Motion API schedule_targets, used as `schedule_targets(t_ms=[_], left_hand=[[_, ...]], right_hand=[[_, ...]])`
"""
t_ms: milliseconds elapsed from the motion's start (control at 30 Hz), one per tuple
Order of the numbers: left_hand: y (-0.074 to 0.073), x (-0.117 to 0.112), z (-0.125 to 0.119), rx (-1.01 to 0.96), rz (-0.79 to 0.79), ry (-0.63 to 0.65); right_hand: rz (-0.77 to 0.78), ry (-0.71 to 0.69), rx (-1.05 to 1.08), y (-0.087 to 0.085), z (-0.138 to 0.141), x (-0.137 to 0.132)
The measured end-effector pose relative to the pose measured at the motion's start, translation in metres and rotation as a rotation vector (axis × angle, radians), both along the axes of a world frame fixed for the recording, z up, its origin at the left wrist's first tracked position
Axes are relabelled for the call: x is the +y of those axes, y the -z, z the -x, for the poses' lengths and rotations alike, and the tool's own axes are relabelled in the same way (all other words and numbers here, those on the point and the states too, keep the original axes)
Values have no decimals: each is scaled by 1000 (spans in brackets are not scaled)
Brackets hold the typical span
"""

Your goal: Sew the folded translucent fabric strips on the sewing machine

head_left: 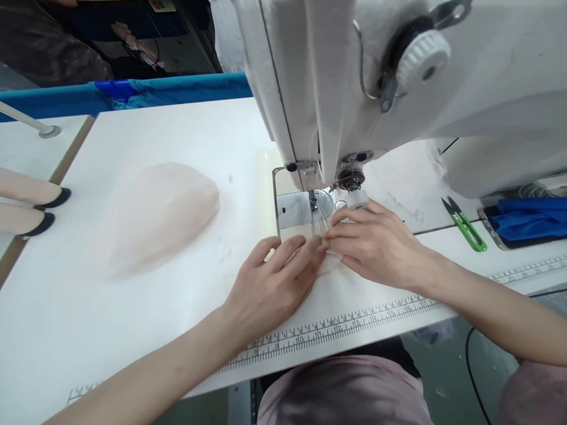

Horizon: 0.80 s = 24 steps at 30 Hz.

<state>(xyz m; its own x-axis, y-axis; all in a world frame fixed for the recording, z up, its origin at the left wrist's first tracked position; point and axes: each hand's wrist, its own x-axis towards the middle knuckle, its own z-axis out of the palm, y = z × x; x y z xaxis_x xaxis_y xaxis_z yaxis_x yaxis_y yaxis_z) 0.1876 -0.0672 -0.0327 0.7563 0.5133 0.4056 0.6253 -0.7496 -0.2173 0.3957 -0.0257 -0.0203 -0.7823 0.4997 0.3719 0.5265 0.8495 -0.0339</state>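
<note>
you look to be lining up the small sheer piece of cloth (333, 267) on the table (133, 307), just in front of the needle (313, 200); next it needs sliding straight under, kept flat. your left hand (270, 283) and right hand (376, 245) lie palm down, fingers nearly flat, tips meeting and pressing the cloth, not gripping it.

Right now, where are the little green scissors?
In the head view, the green scissors lie on the white table right of the right hand, just left of the blue cloth, in front of the sewing machine.
</note>
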Motion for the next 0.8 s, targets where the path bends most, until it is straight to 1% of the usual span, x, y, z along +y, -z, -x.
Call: schedule_targets(t_ms=[100, 300, 433, 633, 800], left_hand=[[1, -5, 0, 27, 40, -25], [6, -4, 4, -30, 85, -10], [9, 2, 3, -74, 94, -26], [12, 16, 5, -108, 85, -46], [13, 26, 5, -100, 47, -71]], right_hand=[[10, 4, -3, -2, 0, -1], [28, 13, 12, -2, 1, -1], [14, 18, 32, 1, 2, 2], [-75, 57, 89, 10, 2, 11], [-80, 110, 89, 18, 3, 19]])
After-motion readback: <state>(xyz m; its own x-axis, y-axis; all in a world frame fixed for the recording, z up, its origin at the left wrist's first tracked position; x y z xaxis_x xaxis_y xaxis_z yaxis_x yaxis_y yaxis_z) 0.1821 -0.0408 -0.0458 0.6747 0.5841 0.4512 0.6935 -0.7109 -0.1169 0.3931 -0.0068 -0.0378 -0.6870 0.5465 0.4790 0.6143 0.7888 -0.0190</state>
